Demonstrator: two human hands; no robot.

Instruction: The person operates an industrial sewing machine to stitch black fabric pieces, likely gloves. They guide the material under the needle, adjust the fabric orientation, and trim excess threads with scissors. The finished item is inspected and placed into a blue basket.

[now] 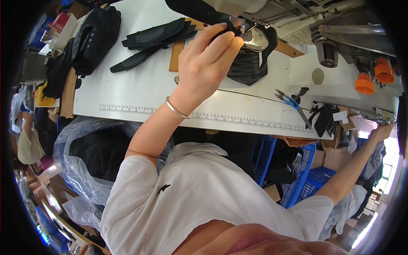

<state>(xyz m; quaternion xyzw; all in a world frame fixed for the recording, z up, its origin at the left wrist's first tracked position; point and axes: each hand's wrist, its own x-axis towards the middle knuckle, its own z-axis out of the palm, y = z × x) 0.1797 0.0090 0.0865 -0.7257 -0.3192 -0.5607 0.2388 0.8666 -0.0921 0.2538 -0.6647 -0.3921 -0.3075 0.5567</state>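
My left hand (pixel 208 57), with a bangle on its wrist, is at the sewing machine's needle area. Its fingers are bent and pinched on a black fabric piece (pixel 231 29), partly hidden behind them. Just right of these fingers is the machine's shiny metal part (pixel 256 39). Below that lies a black shoe upper (pixel 247 68) with a ribbed, lace-like front. My right arm reaches far out to the right. There my right hand (pixel 381 131) is closed against the end of the machine, and what its fingers grip is too small to make out.
Black cut pieces (pixel 159 35) lie stacked on the white table (pixel 140 87), left of a dark shoe-like bundle's (pixel 95 40) right side. Blue-handled thread snips (pixel 290 101) rest near the ruler strip (pixel 212 117). Orange-capped fittings (pixel 364 83) hang at right. Blue baskets (pixel 299 174) and a plastic-lined bin (pixel 91 148) stand below.
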